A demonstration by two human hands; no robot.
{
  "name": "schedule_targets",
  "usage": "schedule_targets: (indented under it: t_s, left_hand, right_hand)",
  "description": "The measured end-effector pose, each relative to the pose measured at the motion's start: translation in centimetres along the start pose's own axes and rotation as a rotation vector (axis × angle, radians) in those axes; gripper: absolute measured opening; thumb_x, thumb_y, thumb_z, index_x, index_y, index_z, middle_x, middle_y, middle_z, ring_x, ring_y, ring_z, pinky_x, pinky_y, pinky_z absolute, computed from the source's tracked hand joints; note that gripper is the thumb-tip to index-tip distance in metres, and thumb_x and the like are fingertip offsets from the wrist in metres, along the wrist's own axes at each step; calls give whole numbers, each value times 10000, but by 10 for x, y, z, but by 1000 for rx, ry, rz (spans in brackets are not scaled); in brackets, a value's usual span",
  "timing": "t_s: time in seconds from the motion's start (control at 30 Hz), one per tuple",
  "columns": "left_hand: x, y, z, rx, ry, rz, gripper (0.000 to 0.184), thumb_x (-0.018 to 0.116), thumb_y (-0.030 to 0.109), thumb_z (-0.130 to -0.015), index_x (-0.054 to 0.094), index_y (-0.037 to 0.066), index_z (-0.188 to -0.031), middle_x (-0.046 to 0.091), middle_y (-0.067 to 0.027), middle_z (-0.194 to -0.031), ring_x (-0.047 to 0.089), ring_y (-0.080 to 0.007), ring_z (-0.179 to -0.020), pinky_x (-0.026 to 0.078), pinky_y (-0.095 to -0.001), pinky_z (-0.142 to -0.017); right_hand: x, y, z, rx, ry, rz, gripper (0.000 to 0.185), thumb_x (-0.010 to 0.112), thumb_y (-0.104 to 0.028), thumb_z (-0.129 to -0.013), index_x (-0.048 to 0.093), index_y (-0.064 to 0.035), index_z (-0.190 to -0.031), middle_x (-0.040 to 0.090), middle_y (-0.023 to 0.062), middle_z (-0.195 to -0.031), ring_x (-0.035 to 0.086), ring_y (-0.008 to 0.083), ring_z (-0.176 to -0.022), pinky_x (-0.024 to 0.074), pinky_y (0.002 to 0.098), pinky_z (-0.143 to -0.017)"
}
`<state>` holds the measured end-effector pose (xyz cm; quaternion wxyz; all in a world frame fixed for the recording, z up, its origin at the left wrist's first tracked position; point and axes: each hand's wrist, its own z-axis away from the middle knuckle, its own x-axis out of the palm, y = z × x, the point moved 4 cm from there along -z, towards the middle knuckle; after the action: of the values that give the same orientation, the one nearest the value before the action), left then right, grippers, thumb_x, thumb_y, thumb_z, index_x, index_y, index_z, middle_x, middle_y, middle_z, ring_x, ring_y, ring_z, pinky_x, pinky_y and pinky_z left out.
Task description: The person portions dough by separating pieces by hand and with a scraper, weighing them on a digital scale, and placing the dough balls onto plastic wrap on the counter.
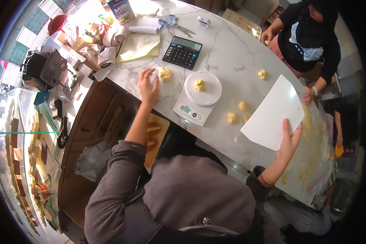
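No object could be made out within the left hand: the fingers were loosely curled, with a gap left at the thumb. By the right hand, the board was pinched at its border, the thumb laid on its upper face. Whether the board was raised or rested could not be told.

For good weighing, as judged here, dough was best pinched off in small bits by the left hand, and the scale was best left untouched while its figure was read. The board was best kept clear of the pan. The figure itself was too small to be read.

The big lump was set just beside the left thumb, near the near edge of the surface; contact could not be confirmed. Further right, also by that edge, the small lump was carried on the pan, between the 2 hands and clear of both. Past the scale, 3 loose lumps were gathered, and 1 stray lump was placed nearer the far edge. The calculator was set behind the big lump, and the scissors were laid farther off. At the far edge, a co-worker's hand was seen near the board.
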<state>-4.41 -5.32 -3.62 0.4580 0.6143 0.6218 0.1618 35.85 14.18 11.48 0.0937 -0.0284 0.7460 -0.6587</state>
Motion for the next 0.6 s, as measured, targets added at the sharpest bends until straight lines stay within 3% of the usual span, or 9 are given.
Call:
schedule_targets:
  t_s: [0.07, 0.2, 0.37, 0.47, 0.53, 0.6]
  left_hand:
    - [9, 18, 13, 79, -17, 48, 229, 576, 22, -775, 600, 29, -1003, 565, -117, -1013, 544, -245, -901, 446, -329, -782]
    - [39, 60, 13, -8, -381, 234, 217, 582, 32, -790, 627, 49, -1002, 572, -111, -1053, 553, -237, -948, 479, -320, -749]
    - [68, 101, 3, 261, -651, -125, 388, 700, 260, -715, 632, 73, -1049, 578, -107, -1038, 543, -273, -947, 471, -362, -810]
    - [88, 101, 3, 279, -837, -188, 332, 700, 218, -692, 651, 65, -982, 583, -98, -972, 544, -280, -935, 476, -371, -782]
    - [89, 98, 3, 333, -754, -90, 245, 697, 156, -666, 663, 49, -883, 596, -100, -884, 565, -298, -854, 482, -372, -731]
    - [74, 105, -2, 138, -686, 81, 209, 692, 124, -681, 659, 44, -871, 607, -104, -836, 585, -252, -736, 480, -331, -664]
  right_hand:
    - [2, -1, 0, -9, 7, -7, 462, 598, -97, -858, 390, 14, -1256, 518, 99, -1155, 506, 154, -1021, 403, 287, -886]
    - [6, -6, 1, -16, 6, 20, 472, 595, -91, -860, 381, 17, -1267, 516, 103, -1162, 502, 157, -1032, 398, 292, -895]
    - [-16, -6, 4, 1, 69, -12, 480, 568, -130, -881, 367, 10, -1294, 502, 95, -1192, 484, 164, -1066, 380, 301, -918]
    - [-68, -1, 16, 120, 110, -253, 472, 533, -169, -902, 362, -4, -1310, 488, 86, -1219, 468, 185, -1098, 360, 313, -942]
    - [-122, 20, 27, 206, 91, -452, 422, 488, -180, -889, 403, -24, -1272, 493, 82, -1203, 463, 209, -1107, 362, 335, -941]
    - [-169, 41, 47, 304, 150, -612, 414, 473, -187, -872, 418, -31, -1251, 506, 87, -1178, 500, 208, -1044, 399, 340, -892]
